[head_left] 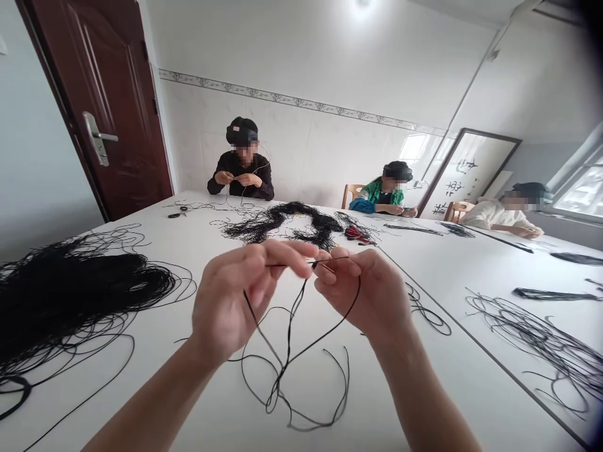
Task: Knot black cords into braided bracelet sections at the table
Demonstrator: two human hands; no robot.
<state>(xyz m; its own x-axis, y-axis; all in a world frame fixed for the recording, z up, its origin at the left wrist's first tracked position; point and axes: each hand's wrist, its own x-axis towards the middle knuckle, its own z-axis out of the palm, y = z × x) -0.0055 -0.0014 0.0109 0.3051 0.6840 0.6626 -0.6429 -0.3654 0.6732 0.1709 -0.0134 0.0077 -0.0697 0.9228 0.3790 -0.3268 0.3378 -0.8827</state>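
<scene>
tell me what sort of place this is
Probably a small handcraft workshop. Long white tables hold loose heaps of black cord, a seated co-worker handles a strand of it, and two more people sit along the tables, with scissors lying nearby.

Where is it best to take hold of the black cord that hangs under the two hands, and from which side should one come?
Probably the smooth stretch of the black cord just below the right hand, coming from the person's side, above the table. That stretch runs fairly straight and stands clear of the loose loops lower down, so a pinch there seems less likely to catch them.
</scene>
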